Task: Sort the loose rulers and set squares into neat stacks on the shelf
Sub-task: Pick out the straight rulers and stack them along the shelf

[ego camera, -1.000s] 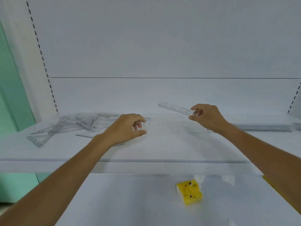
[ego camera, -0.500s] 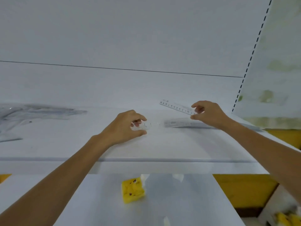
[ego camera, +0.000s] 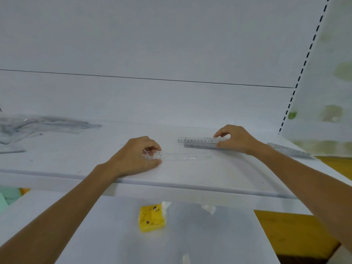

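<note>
My left hand (ego camera: pixel 140 158) pinches the left end of a clear ruler (ego camera: pixel 182 156) that lies along the white shelf (ego camera: pixel 76 161). My right hand (ego camera: pixel 235 139) holds the right end of a second clear ruler (ego camera: pixel 196 140), low over a small stack of rulers (ego camera: pixel 200 146) near the middle of the shelf. A loose heap of clear set squares and rulers (ego camera: pixel 36 128) spreads over the shelf's left part. The stack's right end is hidden behind my right hand.
Another ruler stack (ego camera: pixel 289 150) lies at the shelf's far right by the perforated upright (ego camera: pixel 304 61). A yellow cartoon-printed packet (ego camera: pixel 151 218) sits on the lower shelf below. The shelf's front lip (ego camera: pixel 190 185) runs under my wrists.
My right hand has lowered its ruler from a raised tilt down onto the stack. My left hand keeps its ruler on the shelf. The view has swung to the right.
</note>
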A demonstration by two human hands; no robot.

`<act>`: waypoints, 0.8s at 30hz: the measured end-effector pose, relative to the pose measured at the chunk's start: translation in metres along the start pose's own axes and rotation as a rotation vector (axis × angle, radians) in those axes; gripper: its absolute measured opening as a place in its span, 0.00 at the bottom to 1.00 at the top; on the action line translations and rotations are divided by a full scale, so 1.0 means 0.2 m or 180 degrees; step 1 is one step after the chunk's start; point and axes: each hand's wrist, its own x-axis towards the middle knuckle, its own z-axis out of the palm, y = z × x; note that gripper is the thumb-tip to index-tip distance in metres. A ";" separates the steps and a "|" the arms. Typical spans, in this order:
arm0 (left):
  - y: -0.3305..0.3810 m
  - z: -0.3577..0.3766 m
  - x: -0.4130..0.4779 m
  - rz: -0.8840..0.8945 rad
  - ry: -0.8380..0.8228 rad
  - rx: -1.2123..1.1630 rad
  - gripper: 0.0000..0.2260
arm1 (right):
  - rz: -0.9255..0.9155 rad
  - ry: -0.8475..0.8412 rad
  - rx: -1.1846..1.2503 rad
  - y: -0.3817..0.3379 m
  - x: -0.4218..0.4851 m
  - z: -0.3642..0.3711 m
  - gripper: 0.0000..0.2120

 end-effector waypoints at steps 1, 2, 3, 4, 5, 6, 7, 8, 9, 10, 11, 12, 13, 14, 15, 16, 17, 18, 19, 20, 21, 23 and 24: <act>0.01 0.00 0.00 0.0007 -0.0011 -0.0001 0.10 | 0.0004 0.0025 0.0012 0.01 0.00 0.00 0.13; 0.02 0.01 0.00 0.0010 -0.0037 -0.0001 0.09 | 0.0006 0.0034 -0.0002 0.02 0.00 -0.01 0.13; 0.03 0.01 -0.01 0.0012 -0.0073 0.0015 0.09 | 0.0004 0.0026 -0.0048 0.02 0.01 -0.01 0.13; 0.04 0.01 -0.02 0.0020 -0.0109 0.0059 0.09 | -0.0001 0.0001 -0.0121 0.03 0.01 -0.02 0.13; 0.04 0.01 -0.02 0.0031 -0.0134 0.0118 0.08 | 0.0004 -0.0030 -0.0188 0.03 0.01 -0.02 0.13; 0.04 0.00 -0.03 0.0034 -0.0145 0.0163 0.08 | 0.0015 -0.0055 -0.0241 0.04 0.01 -0.02 0.14; 0.04 -0.01 -0.03 0.0026 -0.0151 0.0179 0.08 | 0.0022 -0.0068 -0.0267 0.04 0.01 -0.03 0.14; 0.04 -0.02 -0.03 0.0015 -0.0154 0.0186 0.09 | 0.0021 -0.0075 -0.0275 0.05 0.02 -0.03 0.13; 0.04 -0.04 -0.02 0.0017 -0.0148 0.0205 0.09 | 0.0025 -0.0090 -0.0266 0.05 0.02 -0.04 0.13; 0.04 -0.05 -0.02 0.0035 -0.0128 0.0230 0.09 | 0.0033 -0.0111 -0.0249 0.05 0.02 -0.04 0.13; 0.04 -0.05 -0.02 0.0044 -0.0099 0.0240 0.09 | 0.0054 -0.0150 -0.0231 0.06 0.02 -0.04 0.12; 0.04 -0.05 -0.02 0.0040 -0.0061 0.0230 0.08 | 0.0062 -0.0208 -0.0229 0.06 0.01 -0.03 0.11; 0.04 -0.05 -0.02 0.0032 -0.0017 0.0216 0.08 | 0.0057 -0.0262 -0.0231 0.06 0.01 -0.03 0.10; 0.05 -0.04 -0.02 0.0031 0.0017 0.0210 0.09 | 0.0053 -0.0305 -0.0232 0.06 0.01 -0.03 0.10; 0.05 -0.04 -0.02 0.0038 0.0035 0.0221 0.09 | 0.0050 -0.0331 -0.0223 0.06 0.01 -0.03 0.10; 0.06 -0.04 -0.02 0.0045 0.0046 0.0236 0.09 | 0.0051 -0.0343 -0.0213 0.06 0.01 -0.02 0.10; 0.06 -0.05 -0.02 0.0039 0.0064 0.0237 0.09 | 0.0045 -0.0346 -0.0204 0.07 0.01 -0.02 0.10; 0.06 -0.05 -0.02 0.0020 0.0086 0.0223 0.09 | 0.0036 -0.0338 -0.0203 0.07 0.01 -0.02 0.10; 0.06 -0.06 -0.02 0.0000 0.0111 0.0201 0.09 | 0.0033 -0.0314 -0.0190 0.07 0.01 -0.02 0.10; 0.06 -0.06 -0.02 -0.0017 0.0139 0.0181 0.09 | 0.0036 -0.0288 -0.0170 0.07 0.01 -0.02 0.11; 0.06 -0.06 -0.01 -0.0032 0.0166 0.0174 0.09 | 0.0037 -0.0275 -0.0152 0.08 0.01 -0.02 0.11; 0.06 -0.06 -0.01 -0.0054 0.0215 0.0172 0.09 | 0.0009 -0.0287 -0.0259 0.08 0.00 -0.02 0.13; 0.06 -0.06 0.00 -0.0079 0.0246 0.0167 0.09 | -0.0025 -0.0303 -0.0393 0.08 -0.01 -0.02 0.15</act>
